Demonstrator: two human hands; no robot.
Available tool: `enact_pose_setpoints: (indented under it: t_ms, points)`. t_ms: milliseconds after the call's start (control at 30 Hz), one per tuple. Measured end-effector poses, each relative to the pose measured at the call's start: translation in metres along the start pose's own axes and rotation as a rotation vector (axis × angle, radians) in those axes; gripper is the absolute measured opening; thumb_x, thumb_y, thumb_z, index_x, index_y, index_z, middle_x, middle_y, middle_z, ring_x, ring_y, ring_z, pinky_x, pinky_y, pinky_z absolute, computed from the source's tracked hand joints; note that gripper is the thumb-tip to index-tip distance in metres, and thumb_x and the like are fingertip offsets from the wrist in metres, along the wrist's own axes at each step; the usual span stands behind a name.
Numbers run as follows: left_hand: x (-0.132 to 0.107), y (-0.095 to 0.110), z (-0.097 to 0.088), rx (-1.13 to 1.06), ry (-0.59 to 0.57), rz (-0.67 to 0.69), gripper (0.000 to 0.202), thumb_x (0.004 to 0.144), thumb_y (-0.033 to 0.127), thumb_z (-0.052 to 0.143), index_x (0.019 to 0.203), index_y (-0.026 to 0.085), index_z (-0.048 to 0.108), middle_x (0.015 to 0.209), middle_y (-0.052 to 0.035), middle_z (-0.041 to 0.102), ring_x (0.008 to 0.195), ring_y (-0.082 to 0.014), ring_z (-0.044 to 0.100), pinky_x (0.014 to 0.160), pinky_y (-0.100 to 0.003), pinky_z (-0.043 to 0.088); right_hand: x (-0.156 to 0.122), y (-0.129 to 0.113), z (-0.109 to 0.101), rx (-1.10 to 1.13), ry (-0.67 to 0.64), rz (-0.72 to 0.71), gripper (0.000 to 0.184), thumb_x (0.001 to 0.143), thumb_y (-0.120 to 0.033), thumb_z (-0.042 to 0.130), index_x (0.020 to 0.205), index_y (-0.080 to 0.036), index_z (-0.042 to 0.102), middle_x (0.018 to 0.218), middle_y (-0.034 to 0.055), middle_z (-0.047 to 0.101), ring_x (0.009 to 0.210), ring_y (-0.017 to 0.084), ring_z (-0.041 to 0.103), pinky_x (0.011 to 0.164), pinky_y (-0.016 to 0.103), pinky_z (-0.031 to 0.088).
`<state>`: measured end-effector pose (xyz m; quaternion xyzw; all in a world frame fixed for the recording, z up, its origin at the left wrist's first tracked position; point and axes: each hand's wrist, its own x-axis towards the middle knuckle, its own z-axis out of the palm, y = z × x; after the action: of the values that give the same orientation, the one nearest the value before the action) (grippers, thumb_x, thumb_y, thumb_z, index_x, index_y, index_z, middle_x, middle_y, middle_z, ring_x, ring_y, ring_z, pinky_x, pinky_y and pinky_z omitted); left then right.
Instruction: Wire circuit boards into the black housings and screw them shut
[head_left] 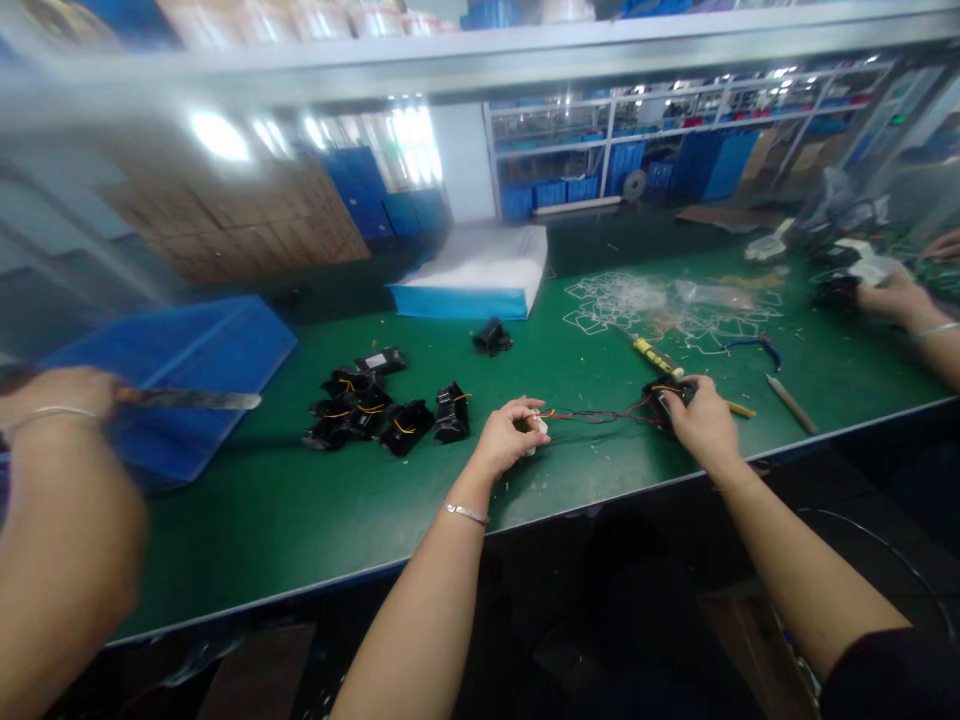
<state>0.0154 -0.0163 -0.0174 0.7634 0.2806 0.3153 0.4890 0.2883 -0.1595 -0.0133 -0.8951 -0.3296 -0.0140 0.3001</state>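
a white part is pinched by the fingers of the left hand; farther right, a black housing is clasped by those of the right hand, wires between.

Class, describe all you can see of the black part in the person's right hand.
The black part looks like plastic, with a yellow wire showing on it. Thin red and dark wires stretch from it to a small white piece in the left hand. The right hand, hiding some of it, grips it close to a yellow-handled tool; whether it touches the green table is unclear.
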Motion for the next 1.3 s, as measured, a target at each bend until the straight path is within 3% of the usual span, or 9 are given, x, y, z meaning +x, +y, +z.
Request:
enact_pose_setpoints:
  t_ms: [167,300,467,633,767,900,1033,1200,1300]
  points:
    - [-0.010,0.011,0.000,0.008,0.003,-0.010,0.096,0.049,0.021,0.086,0.133,0.024,0.040,0.128,-0.0110,0.053,0.115,-0.0215,0.053,0.102,-0.040,0.041,-0.005,-0.012,0.002,-0.104,0.058,-0.245,0.045,0.083,-0.039,0.054,0.119,-0.013,0.051,0.104,0.0189,0.061,0.098,0.035,0.058,0.081,0.048,0.046]
    - [-0.015,0.021,-0.019,0.211,-0.015,0.068,0.100,0.053,0.030,0.085,0.139,0.027,0.035,0.133,-0.0088,0.050,0.125,-0.0240,0.044,0.109,-0.042,0.031,-0.032,-0.038,-0.007,0.054,0.254,-0.583,0.053,0.081,-0.029,0.059,0.129,-0.012,0.045,0.128,0.0190,0.050,0.122,0.032,0.042,0.103,0.050,0.033]
    - [-0.017,0.010,-0.027,0.429,-0.067,0.022,0.121,0.043,0.045,0.087,0.145,0.024,0.025,0.144,-0.0102,0.037,0.133,-0.0296,0.032,0.112,-0.044,0.026,-0.083,-0.081,0.007,0.302,-0.067,-0.796,0.027,0.089,-0.023,0.049,0.115,-0.022,0.056,0.123,0.0085,0.054,0.118,0.022,0.049,0.102,0.039,0.040]
    - [-0.015,-0.002,-0.012,0.587,-0.115,0.011,0.116,0.046,0.056,0.082,0.144,0.023,0.029,0.136,-0.0110,0.044,0.125,-0.0314,0.038,0.107,-0.043,0.032,-0.104,-0.091,0.035,0.339,-0.223,-0.735,0.028,0.088,-0.021,0.049,0.115,-0.022,0.056,0.122,0.0085,0.054,0.112,0.021,0.053,0.095,0.038,0.046]
    - [-0.014,0.004,-0.008,0.749,-0.078,-0.042,0.096,0.049,0.071,0.072,0.132,0.026,0.048,0.126,-0.0103,0.047,0.117,-0.0325,0.043,0.101,-0.044,0.036,-0.087,-0.069,0.026,0.273,0.029,-0.675,0.033,0.088,-0.023,0.049,0.121,-0.023,0.054,0.134,0.0097,0.045,0.122,0.024,0.044,0.103,0.043,0.038]
    - [-0.010,0.013,-0.007,0.827,-0.074,-0.051,0.085,0.052,0.075,0.067,0.121,0.027,0.055,0.123,-0.0104,0.049,0.115,-0.0325,0.044,0.096,-0.042,0.038,-0.053,-0.025,0.003,0.069,0.255,-0.377,0.046,0.084,-0.031,0.053,0.128,-0.016,0.047,0.135,0.0163,0.042,0.124,0.031,0.037,0.104,0.049,0.031]
    - [-0.005,0.020,-0.001,0.863,-0.051,-0.003,0.071,0.056,0.078,0.061,0.100,0.023,0.063,0.101,-0.0114,0.060,0.100,-0.0319,0.051,0.089,-0.043,0.039,-0.030,0.007,-0.004,0.009,0.157,-0.281,0.044,0.083,-0.036,0.053,0.119,-0.011,0.054,0.111,0.0209,0.059,0.107,0.034,0.048,0.094,0.048,0.038]
    - [-0.001,0.031,0.014,0.811,-0.031,0.028,0.057,0.071,0.073,0.052,0.055,0.019,0.058,0.068,-0.0090,0.059,0.085,-0.0280,0.056,0.086,-0.041,0.040,-0.012,0.002,0.003,0.120,0.017,-0.286,0.035,0.086,-0.031,0.046,0.110,-0.010,0.061,0.108,0.0182,0.064,0.100,0.028,0.057,0.093,0.043,0.043]
    - [0.005,0.034,0.022,0.585,0.082,0.010,0.048,0.079,0.064,0.051,0.071,0.020,0.065,0.089,-0.0092,0.063,0.091,-0.0265,0.059,0.085,-0.040,0.044,-0.005,-0.018,0.006,0.299,-0.082,-0.274,0.037,0.085,-0.030,0.047,0.113,-0.011,0.061,0.108,0.0141,0.066,0.096,0.023,0.062,0.088,0.039,0.048]
